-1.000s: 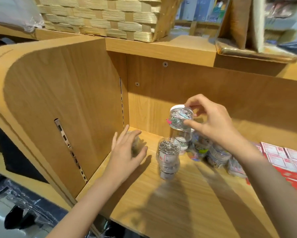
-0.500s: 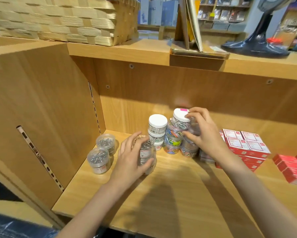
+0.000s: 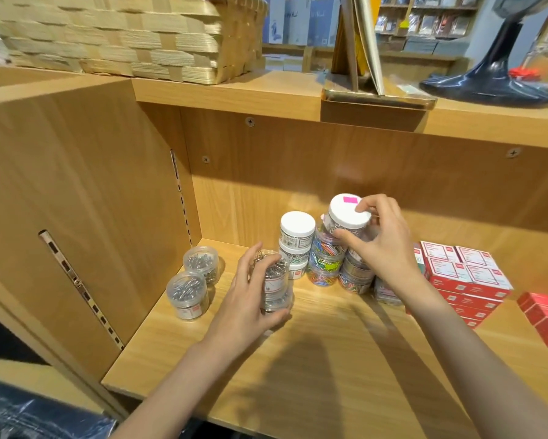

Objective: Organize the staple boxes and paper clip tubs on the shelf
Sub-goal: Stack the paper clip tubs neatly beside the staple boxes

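My left hand (image 3: 247, 299) grips a stack of clear tubs of silver clips (image 3: 275, 286) standing on the wooden shelf (image 3: 298, 375). My right hand (image 3: 380, 245) holds a white-lidded tub with a pink sticker (image 3: 347, 212) on top of a stack of tubs of coloured clips (image 3: 325, 264). Beside it stands a stack of white-lidded tubs (image 3: 297, 240). Two clear tubs (image 3: 188, 294) sit near the left wall. Red and white staple boxes (image 3: 462, 280) are piled to the right, behind my right forearm.
The shelf's left side panel (image 3: 76, 217) carries a metal slotted strip. Above, the top board holds a woven basket (image 3: 123, 33), a gold stand (image 3: 377, 93) and a dark fan base (image 3: 488, 87). More red boxes (image 3: 545, 318) lie at the far right.
The view has shifted right, showing more of the shelf. My right hand brought the white-lidded tub down onto the coloured stack. My left hand left the corner tubs and took hold of the silver-clip stack.
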Available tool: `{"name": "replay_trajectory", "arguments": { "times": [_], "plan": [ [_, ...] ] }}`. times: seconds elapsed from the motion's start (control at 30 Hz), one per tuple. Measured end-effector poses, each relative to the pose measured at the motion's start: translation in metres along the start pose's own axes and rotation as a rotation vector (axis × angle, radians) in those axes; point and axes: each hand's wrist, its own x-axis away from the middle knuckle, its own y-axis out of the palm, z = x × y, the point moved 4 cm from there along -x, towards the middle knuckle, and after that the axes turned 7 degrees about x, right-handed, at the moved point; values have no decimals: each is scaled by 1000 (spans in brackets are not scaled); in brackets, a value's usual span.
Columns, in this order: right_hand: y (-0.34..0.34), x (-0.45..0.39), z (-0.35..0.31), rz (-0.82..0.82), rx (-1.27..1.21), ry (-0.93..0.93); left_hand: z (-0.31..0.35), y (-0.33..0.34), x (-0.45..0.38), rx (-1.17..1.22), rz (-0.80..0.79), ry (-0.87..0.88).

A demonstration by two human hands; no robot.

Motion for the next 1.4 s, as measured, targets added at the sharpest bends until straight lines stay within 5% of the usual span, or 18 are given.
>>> {"name": "replay_trajectory", "arguments": {
  "times": [0.27,0.47,0.8,1.0,1.23,1.4],
  "plan": [
    [5,-1,-17,-102,-81,-56,-2,-1,2,32,-52,-10],
    [16,-16,-16,-144,-139,-55,-1,-33,-25,152,99,-40],
    [50,-10,-17,-148,44,-113,-9,-21,-62,231,-153,-177],
    [50,-14,-17,-194,26,-114,-3,-19,-63,235,-174,-154],
    [33,12,-37,5,-85,-221,-12,-47,-36,40,88,-134],
    [74,79,-45,-346,203,-517,-47,-65,25,-228,187,-310]
  ]
}}
